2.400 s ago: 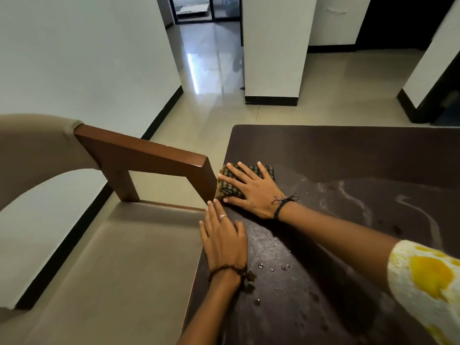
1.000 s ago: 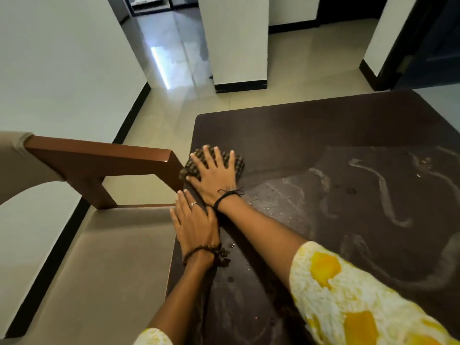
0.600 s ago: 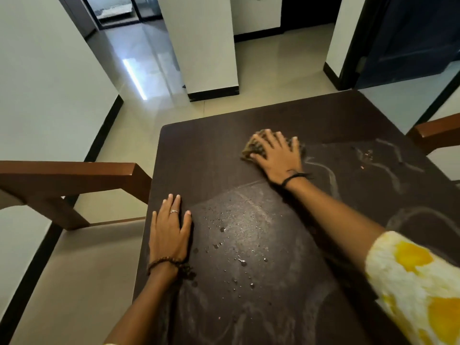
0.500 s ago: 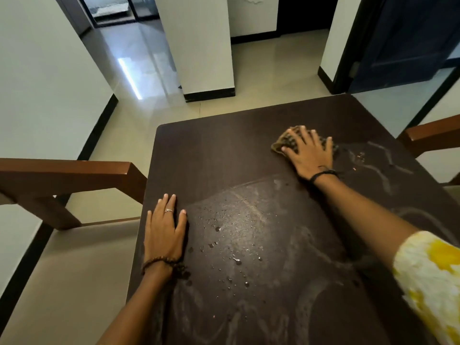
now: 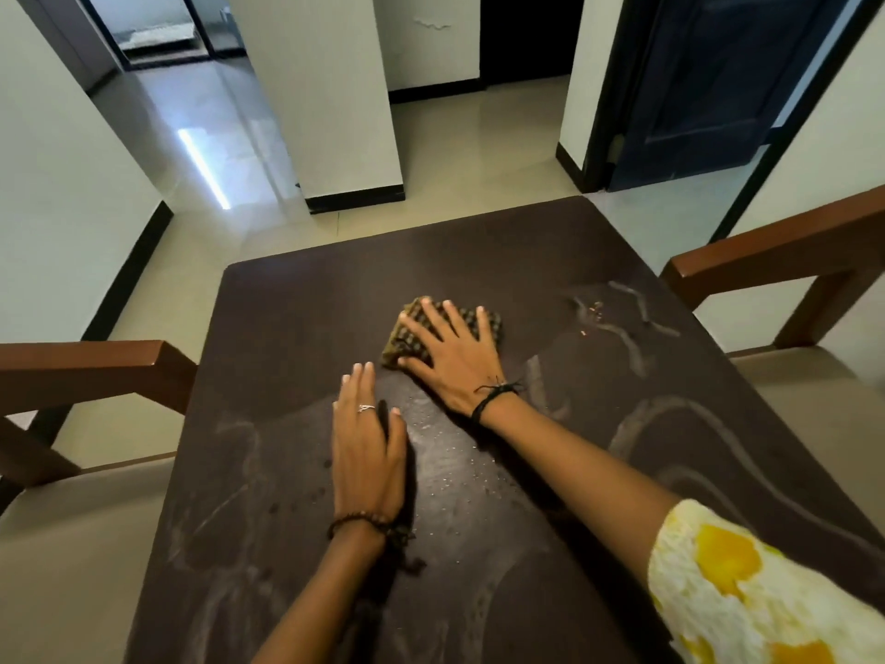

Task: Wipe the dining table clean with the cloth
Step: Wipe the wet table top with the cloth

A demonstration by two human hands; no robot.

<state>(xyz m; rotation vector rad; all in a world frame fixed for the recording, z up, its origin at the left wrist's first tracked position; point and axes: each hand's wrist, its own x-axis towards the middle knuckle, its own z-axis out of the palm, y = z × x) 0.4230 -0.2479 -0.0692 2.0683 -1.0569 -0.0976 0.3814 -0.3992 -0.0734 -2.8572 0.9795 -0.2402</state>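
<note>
Cloth mid-tabletop, wiping partly done

The cloth (image 5: 448, 334) lies flat under the spread right hand (image 5: 455, 357); the left hand (image 5: 368, 448) presses flat just behind it. Beyond the hands the tabletop (image 5: 306, 304) looks clean (judging by sheen); smears (image 5: 670, 424) and crumbs (image 5: 591, 314) to the right remain.
</note>
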